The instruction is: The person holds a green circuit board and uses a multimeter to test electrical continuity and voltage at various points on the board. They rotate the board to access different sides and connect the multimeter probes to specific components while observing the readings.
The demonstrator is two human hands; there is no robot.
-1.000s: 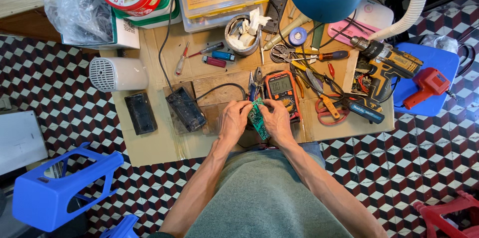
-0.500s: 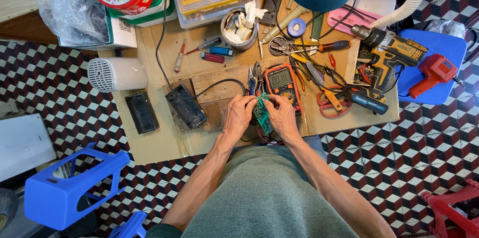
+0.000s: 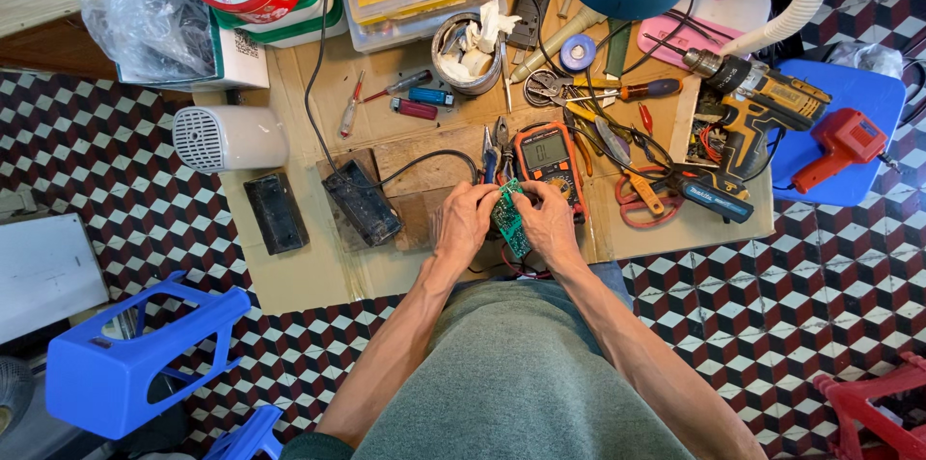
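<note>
left hand (image 3: 463,221): clamped on the circuit board's left edge, keep that pinch | circuit board (image 3: 508,219): held tilted between your hands, just below the multimeter (image 3: 546,159), hold by edges | right hand (image 3: 547,222): clamped on right edge, steady it.

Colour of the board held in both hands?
Green circuit board, clearest in the head view.

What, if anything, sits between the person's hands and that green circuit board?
Nothing visible does. The left hand and right hand both grip the green circuit board directly, above the cardboard sheet.
</note>
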